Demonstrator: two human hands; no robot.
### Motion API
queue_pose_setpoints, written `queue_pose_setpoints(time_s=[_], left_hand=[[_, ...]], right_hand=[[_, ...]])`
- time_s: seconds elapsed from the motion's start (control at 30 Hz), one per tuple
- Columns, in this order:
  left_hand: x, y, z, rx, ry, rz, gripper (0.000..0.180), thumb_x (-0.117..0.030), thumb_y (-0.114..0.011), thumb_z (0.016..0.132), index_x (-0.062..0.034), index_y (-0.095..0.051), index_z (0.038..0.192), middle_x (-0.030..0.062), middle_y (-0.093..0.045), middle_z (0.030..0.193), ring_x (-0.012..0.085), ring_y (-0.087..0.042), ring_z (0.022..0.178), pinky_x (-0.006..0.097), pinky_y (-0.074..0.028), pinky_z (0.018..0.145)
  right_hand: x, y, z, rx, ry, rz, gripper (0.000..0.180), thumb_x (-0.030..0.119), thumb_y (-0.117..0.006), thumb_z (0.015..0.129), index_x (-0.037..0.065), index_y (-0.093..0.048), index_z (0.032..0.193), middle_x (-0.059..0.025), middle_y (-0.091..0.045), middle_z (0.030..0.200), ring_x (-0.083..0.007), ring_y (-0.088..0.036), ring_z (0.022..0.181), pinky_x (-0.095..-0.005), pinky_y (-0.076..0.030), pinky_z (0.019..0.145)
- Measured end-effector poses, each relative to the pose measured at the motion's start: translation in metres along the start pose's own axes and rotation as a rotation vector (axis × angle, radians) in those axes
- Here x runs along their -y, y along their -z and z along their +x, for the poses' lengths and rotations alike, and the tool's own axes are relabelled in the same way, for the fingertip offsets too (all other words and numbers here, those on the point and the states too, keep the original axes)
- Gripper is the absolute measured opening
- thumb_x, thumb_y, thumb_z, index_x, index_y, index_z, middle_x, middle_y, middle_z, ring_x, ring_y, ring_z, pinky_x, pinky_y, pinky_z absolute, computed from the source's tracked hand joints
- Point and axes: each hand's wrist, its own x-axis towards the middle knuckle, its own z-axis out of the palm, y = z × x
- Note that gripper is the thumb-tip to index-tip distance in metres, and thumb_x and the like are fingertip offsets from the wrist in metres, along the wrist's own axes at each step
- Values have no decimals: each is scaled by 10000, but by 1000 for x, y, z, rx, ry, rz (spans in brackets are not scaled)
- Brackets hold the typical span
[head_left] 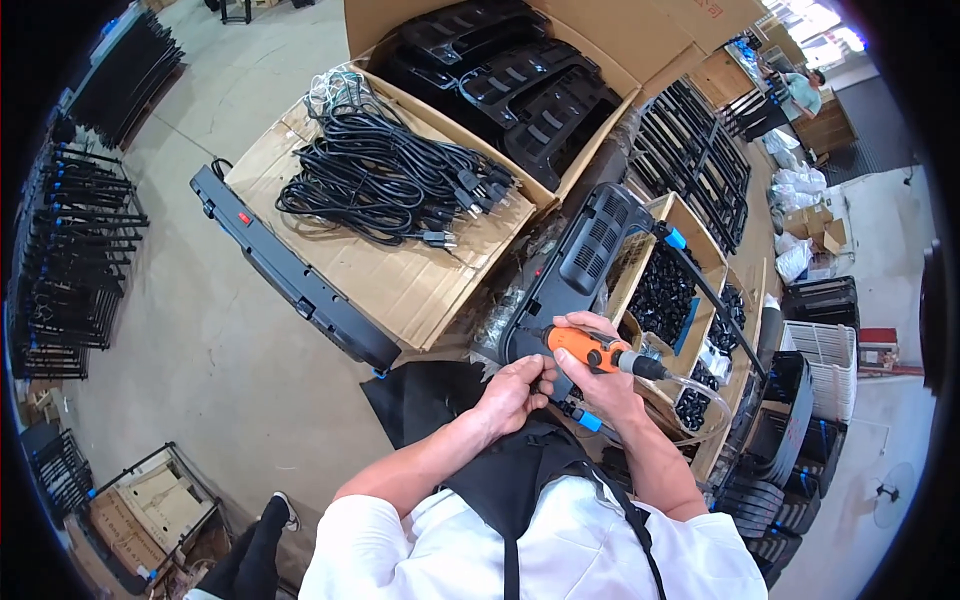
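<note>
The orange power screwdriver [592, 350] sits just right of the frame's centre, your right hand [600, 375] wrapped around its body, tip pressed toward the black vented panel [575, 265]. Your left hand [512, 392] pinches the panel's lower edge just beside the tool, fingers curled narrow. Above, a flattened cardboard sheet [400, 280] carries a bundle of black power cords [385, 180]. At right, cardboard bins [690, 290] hold small black parts. Grey concrete floor [200, 350] fills the left.
</note>
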Motion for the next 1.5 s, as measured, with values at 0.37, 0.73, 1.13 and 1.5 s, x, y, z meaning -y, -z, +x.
queue_pose_setpoints(time_s=[0.37,0.73,1.13,1.5], left_hand=[[-25,-20,-22,-63,32,146,293,-274,-430,1180,-95,-658,1139,15,-685,960,119,-568,755,272,-465,657],[-16,-1,-17,-59,-39,130,312,-271,-444,1176,-24,-613,1265,42,-699,943,113,-596,695,247,-460,550],[-40,-14,2,-87,-57,-177,253,-351,-578,1128,-99,-608,1127,-11,-577,840,107,-503,646,237,-394,513],[-18,-98,69,52,41,-211,218,-318,-554,1138,-104,-597,1141,-24,-526,805,101,-466,624,236,-366,493]], right_hand=[[-5,-8,24,119,97,-236,386,88,-801,898,98,-697,1270,-98,-753,1197,-210,-757,1012,-341,-609,886],[0,-10,20,150,-16,-258,391,4,-793,881,33,-669,1250,-116,-738,1276,-194,-717,1116,-349,-580,1000],[26,25,-7,-27,42,117,535,-19,-788,882,13,-577,1373,-170,-707,1330,-255,-696,1216,-407,-547,1078],[15,109,-19,-149,74,36,505,-19,-786,889,34,-585,1349,-165,-702,1342,-255,-676,1250,-413,-535,1103]])
